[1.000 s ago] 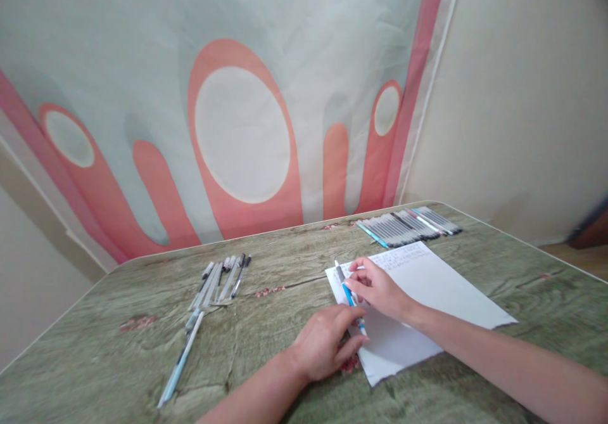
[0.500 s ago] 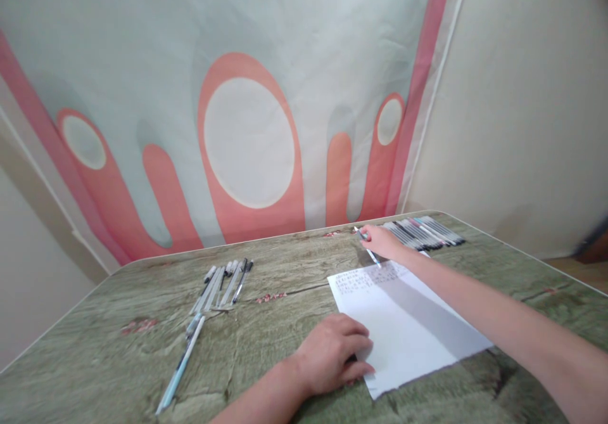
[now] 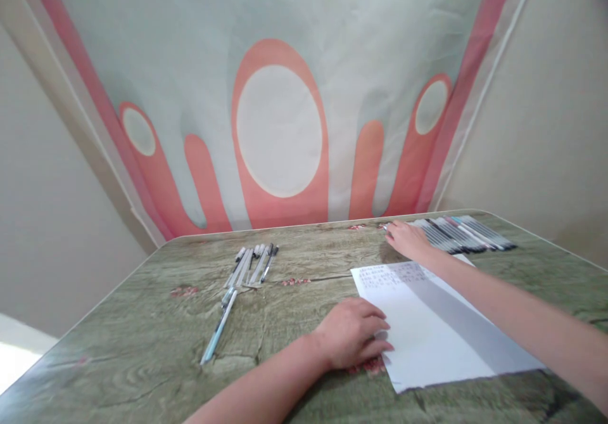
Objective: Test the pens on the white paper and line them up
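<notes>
Because the bare right hand sits low against the left end of a closely packed row of long, thin, grey plastic pens with dark ends, the care needed is mostly in the fingers. They are drawn together, and a small pale sliver shows at their tips. It looks like the end of a pen, but the hand covers the rest, so I cannot tell whether it is gripped or lying loose. If gripped, a light pinch near the middle should serve best, with the barrel turned to match the slant of the row and let go flat, since a slim pen may roll when dropped. The row lies near the far edge of the green-brown wood-grain table, so gentle sideways pressure seems safer than a push away.

The bare left hand rests over the left edge of the white, rectangular paper sheet, fingers loosely bent and a little apart, with nothing seen between them. Light pressure there could steady the sheet while the right forearm reaches across it, and a raised arm would spare the handwritten lines near the top. Well apart to the left lie a loose cluster of grey-and-white plastic pens and slender light-blue plastic pens, best left undisturbed
</notes>
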The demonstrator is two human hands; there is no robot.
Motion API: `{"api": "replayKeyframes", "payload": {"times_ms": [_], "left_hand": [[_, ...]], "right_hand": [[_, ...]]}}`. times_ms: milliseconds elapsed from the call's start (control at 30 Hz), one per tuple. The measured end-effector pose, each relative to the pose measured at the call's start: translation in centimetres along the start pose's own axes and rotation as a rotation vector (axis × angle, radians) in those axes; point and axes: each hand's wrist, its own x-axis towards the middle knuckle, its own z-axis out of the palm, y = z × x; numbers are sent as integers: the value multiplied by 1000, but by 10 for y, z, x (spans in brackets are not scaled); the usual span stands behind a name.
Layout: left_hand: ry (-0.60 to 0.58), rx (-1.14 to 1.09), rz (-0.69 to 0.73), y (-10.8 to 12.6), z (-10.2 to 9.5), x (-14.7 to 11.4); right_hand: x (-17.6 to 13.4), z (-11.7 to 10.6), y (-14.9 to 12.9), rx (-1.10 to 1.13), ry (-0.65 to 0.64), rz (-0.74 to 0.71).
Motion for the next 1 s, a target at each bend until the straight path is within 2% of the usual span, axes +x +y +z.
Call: {"api": "replayKeyframes", "payload": {"times_ms": [67,167,267,400,500,633,1000], "left_hand": [[63,69,-162,-11,-10,-2],[117,203,-474,-42,-29,-9],[125,360,-753,-78,-51,-26],[121,515,-1015,-113,-73,-52],[127,572,-1120,-126,-79,-67],[99,575,-1211,-134,-78,-74],[65,573,-1216,-125,-73,-66]], "right_hand": [[-6,1,-14,8,3,-44],[-17,4,-41,45,17,-161],[-30,7,-69,121,23,-291],[-43,11,-95,219,48,-374],[-48,19,-102,281,73,-390],[-51,30,-101,359,98,-397],[-55,34,-96,434,98,-407]]}}
